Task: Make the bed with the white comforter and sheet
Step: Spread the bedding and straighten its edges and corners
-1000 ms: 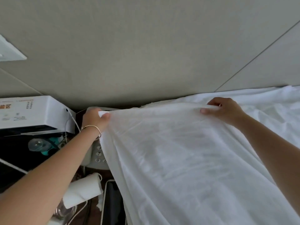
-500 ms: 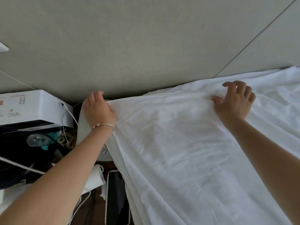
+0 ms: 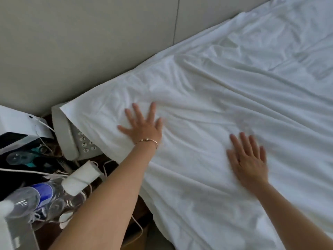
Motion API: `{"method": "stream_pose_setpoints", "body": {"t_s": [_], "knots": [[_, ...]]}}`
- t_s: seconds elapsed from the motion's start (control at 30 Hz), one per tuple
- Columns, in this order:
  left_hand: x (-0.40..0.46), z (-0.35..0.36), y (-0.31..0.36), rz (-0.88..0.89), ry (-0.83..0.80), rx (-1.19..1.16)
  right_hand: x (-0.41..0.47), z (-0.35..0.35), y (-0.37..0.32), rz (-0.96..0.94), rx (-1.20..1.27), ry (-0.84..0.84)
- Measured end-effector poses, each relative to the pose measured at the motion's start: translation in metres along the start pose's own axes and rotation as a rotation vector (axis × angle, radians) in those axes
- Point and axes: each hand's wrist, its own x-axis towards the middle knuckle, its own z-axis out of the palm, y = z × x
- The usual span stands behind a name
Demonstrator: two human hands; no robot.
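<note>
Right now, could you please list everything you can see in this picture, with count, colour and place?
sheet: one, white, spread wrinkled over the bed, its corner draped on the telephone
headboard: one, grey-beige, behind the bed
telephone: one, off-white, left of the bed
water bottle: one, clear with blue label, lower left
cables: several, white, on the crowded bedside stand
bracelet: one, gold, on the left wrist
left hand: flat on the sheet near its corner
right hand: flat on the sheet, further right

Left of the left hand sits a grey telephone [image 3: 72, 136] with a keypad. Nearer the person, beside the left forearm, lie a white charger block [image 3: 82, 177], white cables [image 3: 27, 171] and a clear water bottle [image 3: 36, 197] with a blue label.
</note>
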Motion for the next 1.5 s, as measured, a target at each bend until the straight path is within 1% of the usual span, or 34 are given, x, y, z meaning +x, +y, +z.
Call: {"method": "stream_pose_setpoints", "body": {"t_s": [0.03,0.07,0.1,0.2,0.27,0.33,0.4,0.47,0.53,0.57,0.6,0.67,0.73,0.8,0.87,0.93,1.0,1.03,1.1,1.13,1.2,1.23,1.27,1.3,1.33,1.37,1.43,1.47,1.5], "knots": [[-0.012,0.003,0.013,-0.016,-0.002,-0.028,-0.017,0.005,0.016,0.041,-0.004,-0.008],[-0.029,0.009,0.028,0.029,0.01,-0.016,-0.033,0.01,0.028,0.074,-0.003,-0.02],[-0.049,0.019,0.042,0.128,0.011,0.027,-0.05,0.016,0.039,0.1,0.004,-0.037],[-0.115,0.061,0.071,0.537,-0.055,0.178,-0.098,0.037,0.063,0.151,0.049,-0.022],[-0.158,0.093,0.08,0.717,-0.044,0.225,-0.124,0.05,0.072,0.172,0.124,0.045],[-0.197,0.119,0.081,0.855,-0.032,0.254,-0.151,0.062,0.073,0.153,0.186,0.179],[-0.228,0.14,0.078,0.965,0.01,0.298,-0.185,0.075,0.068,0.067,0.152,0.338],[-0.25,0.152,0.072,1.041,0.001,0.33,-0.226,0.094,0.063,-0.003,0.131,0.437],[-0.268,0.16,0.064,1.146,-0.057,0.396,-0.27,0.116,0.063,-0.015,0.186,0.483],[-0.274,0.165,0.058,1.192,-0.093,0.418,-0.292,0.126,0.066,0.01,0.213,0.472],[-0.282,0.169,0.05,1.218,-0.133,0.42,-0.312,0.136,0.071,0.045,0.224,0.444],[-0.291,0.17,0.037,1.274,-0.13,0.391,-0.345,0.152,0.084,0.086,0.186,0.411],[-0.293,0.169,0.028,1.336,-0.13,0.435,-0.364,0.161,0.099,0.109,0.164,0.432],[-0.292,0.166,0.026,1.381,-0.064,0.457,-0.369,0.16,0.106,0.152,0.216,0.449],[-0.296,0.164,0.033,1.394,0.07,0.342,-0.367,0.156,0.109,0.185,0.268,0.415],[-0.297,0.164,0.041,1.383,0.2,0.168,-0.362,0.149,0.112,0.181,0.287,0.46],[-0.301,0.16,0.046,1.358,0.203,0.052,-0.359,0.141,0.116,0.172,0.27,0.547],[-0.301,0.156,0.048,1.331,0.181,0.008,-0.358,0.137,0.118,0.172,0.263,0.575],[-0.304,0.147,0.047,1.233,0.061,-0.058,-0.362,0.13,0.119,0.178,0.271,0.599],[-0.304,0.144,0.043,1.189,-0.017,-0.068,-0.367,0.125,0.117,0.196,0.286,0.611],[-0.306,0.134,0.032,1.129,-0.22,0.014,-0.383,0.114,0.114,0.265,0.345,0.65],[-0.308,0.128,0.025,1.16,-0.283,0.066,-0.392,0.11,0.112,0.294,0.369,0.662],[-0.31,0.123,0.018,1.221,-0.307,0.132,-0.403,0.107,0.11,0.314,0.379,0.66],[-0.313,0.117,0.012,1.279,-0.322,0.211,-0.414,0.108,0.107,0.323,0.376,0.63],[-0.316,0.113,0.007,1.318,-0.334,0.292,-0.425,0.11,0.103,0.317,0.366,0.557],[-0.319,0.111,0.002,1.326,-0.362,0.365,-0.436,0.115,0.098,0.318,0.337,0.431],[-0.324,0.109,-0.008,1.324,-0.438,0.443,-0.46,0.131,0.083,0.334,0.23,0.049],[-0.327,0.111,-0.014,1.329,-0.488,0.484,-0.474,0.14,0.074,0.363,0.187,-0.117],[-0.331,0.113,-0.019,1.34,-0.552,0.533,-0.487,0.146,0.065,0.387,0.162,-0.224]]}}
